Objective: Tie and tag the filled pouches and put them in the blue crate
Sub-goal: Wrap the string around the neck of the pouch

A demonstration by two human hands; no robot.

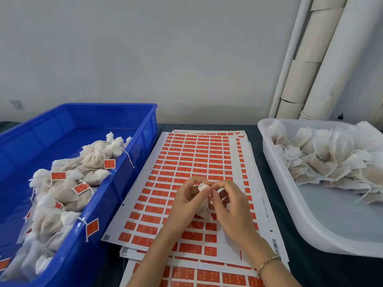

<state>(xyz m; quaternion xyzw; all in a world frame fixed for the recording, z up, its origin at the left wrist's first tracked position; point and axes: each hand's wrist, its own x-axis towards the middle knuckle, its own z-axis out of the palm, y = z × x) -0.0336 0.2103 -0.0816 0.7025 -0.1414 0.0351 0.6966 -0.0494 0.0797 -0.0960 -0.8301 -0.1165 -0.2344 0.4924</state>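
A small white filled pouch (203,206) is held between both hands above the sticker sheets. My left hand (185,201) grips its left side and my right hand (230,206) pinches its gathered top, fingertips meeting at the neck. The blue crate (128,154) stands on the left and holds several tied pouches (62,189) with orange tags (58,175); one tag hangs over its near rim. A white tray (290,204) on the right holds a heap of untied pouches (331,154).
Sheets of orange tag stickers (196,160) lie stacked in the middle of the dark table, under my hands. White pipes (323,59) run up the wall at the back right. A bracelet sits on my right wrist.
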